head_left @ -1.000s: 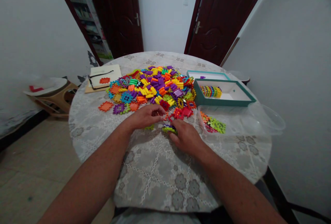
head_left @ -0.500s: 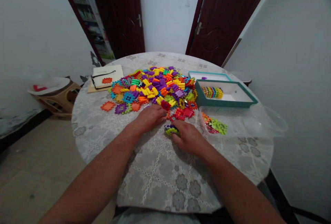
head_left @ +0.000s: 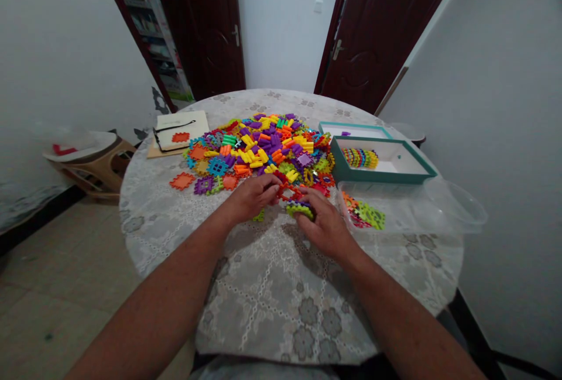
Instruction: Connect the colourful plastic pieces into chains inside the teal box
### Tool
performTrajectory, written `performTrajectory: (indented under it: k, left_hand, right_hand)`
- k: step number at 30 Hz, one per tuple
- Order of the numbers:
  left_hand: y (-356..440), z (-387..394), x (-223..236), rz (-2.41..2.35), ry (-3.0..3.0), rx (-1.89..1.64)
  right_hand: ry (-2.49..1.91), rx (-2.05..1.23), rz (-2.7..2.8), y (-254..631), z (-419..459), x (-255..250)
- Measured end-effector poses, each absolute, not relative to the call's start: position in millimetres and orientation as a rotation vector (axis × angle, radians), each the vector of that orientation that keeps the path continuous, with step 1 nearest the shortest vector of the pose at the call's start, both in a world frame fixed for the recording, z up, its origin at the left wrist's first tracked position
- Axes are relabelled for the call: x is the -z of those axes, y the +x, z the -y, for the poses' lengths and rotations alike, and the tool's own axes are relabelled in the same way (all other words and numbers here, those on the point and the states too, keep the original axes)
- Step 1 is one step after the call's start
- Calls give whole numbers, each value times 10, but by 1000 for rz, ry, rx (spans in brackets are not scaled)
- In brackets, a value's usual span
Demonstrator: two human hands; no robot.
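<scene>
Between thumb and fingers, my left hand (head_left: 257, 197) pinches an orange-red notched plastic building piece (head_left: 288, 192) at the near edge of the pile. My right hand (head_left: 324, 219) is wrapped round a small stack of notched building pieces (head_left: 300, 210), yellow-green below and purple above; its fingertips are close to the orange-red piece, and I cannot tell if they touch it. Under my left hand a yellow-green piece (head_left: 259, 216) lies on the cloth. Just beyond both hands spreads the heap of coloured building pieces (head_left: 267, 146), with yellow, purple and orange ones on top.
Right of the heap stands a green-rimmed box (head_left: 381, 175) holding a row of coloured pieces (head_left: 360, 157). Before it lies a clear plastic container (head_left: 404, 225) with green, orange and pink pieces. A notebook (head_left: 197, 125) with black-framed glasses and an orange piece lies at the left.
My left hand reached flat to the pile's edge and now holds up the orange-red piece. My right hand, still gripping its stack, has lifted slightly and moved towards that piece.
</scene>
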State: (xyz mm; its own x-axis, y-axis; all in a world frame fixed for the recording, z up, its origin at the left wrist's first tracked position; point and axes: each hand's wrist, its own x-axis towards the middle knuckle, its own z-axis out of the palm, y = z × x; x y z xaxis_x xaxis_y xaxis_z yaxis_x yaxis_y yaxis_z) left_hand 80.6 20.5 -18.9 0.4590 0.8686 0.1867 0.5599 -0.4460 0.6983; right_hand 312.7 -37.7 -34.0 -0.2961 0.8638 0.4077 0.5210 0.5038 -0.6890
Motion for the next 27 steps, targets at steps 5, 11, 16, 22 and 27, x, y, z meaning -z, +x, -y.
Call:
performTrajectory:
  k: [5,11,16,22,27]
  left_hand:
    - [899,-133,172,-1029,2009,-553]
    - [836,-136,209,-945,2232,-385]
    - [806,-148,208,-949,2248,-298]
    - [811,-148,220,-881,2197,-290]
    - [805,-116,147,-898,2200,-329]
  right_hand:
    - [-1180,-556,2012,3125,405,330]
    - [-1325,-588,2122,3120,429,375]
    - [-1317,-627,2165,3132,431,376]
    - [-1245,-604,2184,3139,422,396]
    - [-1208,-548,2235,3153,424,375]
